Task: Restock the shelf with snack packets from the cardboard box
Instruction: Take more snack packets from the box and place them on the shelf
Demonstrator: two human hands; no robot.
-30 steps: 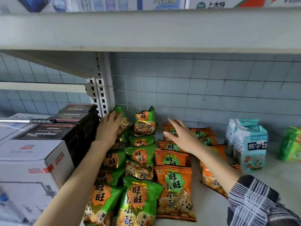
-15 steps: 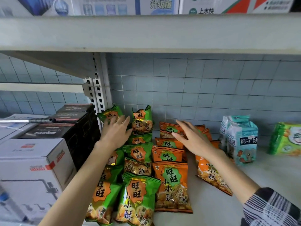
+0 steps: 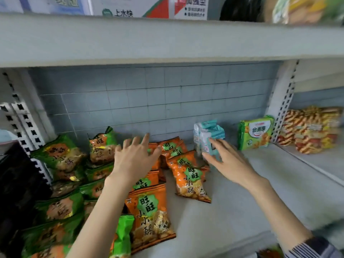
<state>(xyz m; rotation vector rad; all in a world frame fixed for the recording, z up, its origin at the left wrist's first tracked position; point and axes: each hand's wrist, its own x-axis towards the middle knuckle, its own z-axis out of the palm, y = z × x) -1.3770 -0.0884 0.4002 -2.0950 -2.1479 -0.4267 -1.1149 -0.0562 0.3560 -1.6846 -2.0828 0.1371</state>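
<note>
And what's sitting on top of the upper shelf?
Printed boxes on the left, something dark, then blurred yellow and green packets on the right. The upper shelf edge hides their bases; the frame cuts their tops.

Soft even light — motion blur, bowed edges

Both forearms reach forward and up, bare to the wrist. The left hand [image 3: 135,157] is palm-down with fingers spread and straight. The right hand [image 3: 226,161] also lies flat, fingers extended leftward, holding nothing.
</note>
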